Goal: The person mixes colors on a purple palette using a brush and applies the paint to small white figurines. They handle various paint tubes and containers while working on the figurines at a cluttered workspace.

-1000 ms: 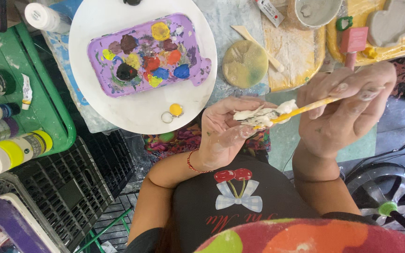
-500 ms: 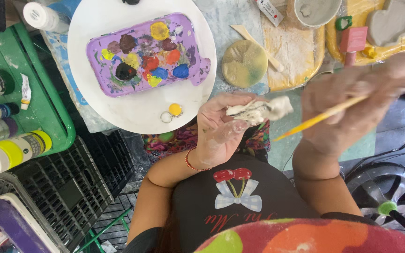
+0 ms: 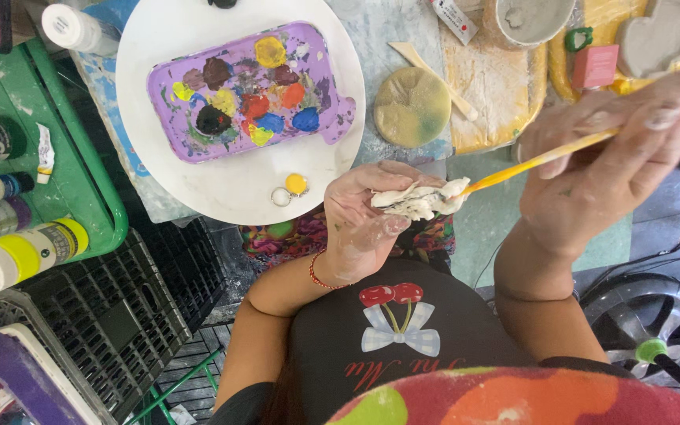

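My left hand (image 3: 360, 228) is shut on a small white clay piece (image 3: 415, 201), held over my lap just below the plate's edge. In my right hand (image 3: 607, 173) I grip a thin yellow-handled brush (image 3: 537, 161), which slants down to the left with its tip touching the right end of the clay piece. Both hands are smeared with pale clay. A purple palette (image 3: 238, 86) with several blobs of paint lies on a round white plate (image 3: 222, 189) above my left hand.
Beside the plate lie a flat round clay disc (image 3: 412, 106) and a wooden stick (image 3: 434, 71). At the left a green tray (image 3: 80, 181) holds paint bottles (image 3: 17, 256), above a black crate (image 3: 120, 315). A grey heart-shaped clay piece (image 3: 659, 39) and a pink block (image 3: 596, 67) sit at top right.
Half a second ago the brush was lifted off to the right of the clay piece. Its tip has come back onto the piece's right end. My left hand has barely moved.
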